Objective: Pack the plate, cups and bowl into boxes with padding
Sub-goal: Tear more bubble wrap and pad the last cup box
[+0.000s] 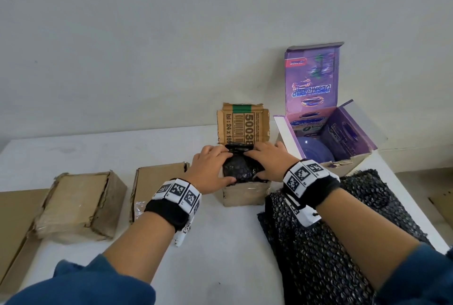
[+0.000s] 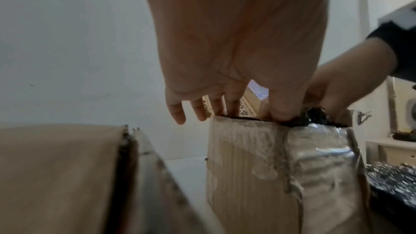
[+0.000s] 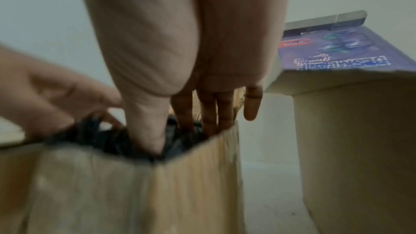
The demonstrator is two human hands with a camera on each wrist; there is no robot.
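white table (image 1: pixel 220 243) | on it: three brown cardboard boxes (image 1: pixel 246 194), purple box (image 1: pixel 343 155), black bubble wrap (image 1: pixel 343 243)

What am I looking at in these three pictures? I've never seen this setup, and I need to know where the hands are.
There is no machine: a person wears three cameras. The head view looks down over a white table. The other two views look along each wrist at the fingers.

The left hand and right hand both press black bubble wrap down into a small open cardboard box. What the wrap covers is hidden.

To the right stands a purple box with a blue bowl inside. A loose sheet of bubble wrap lies under the right forearm. Two more cardboard boxes sit to the left.
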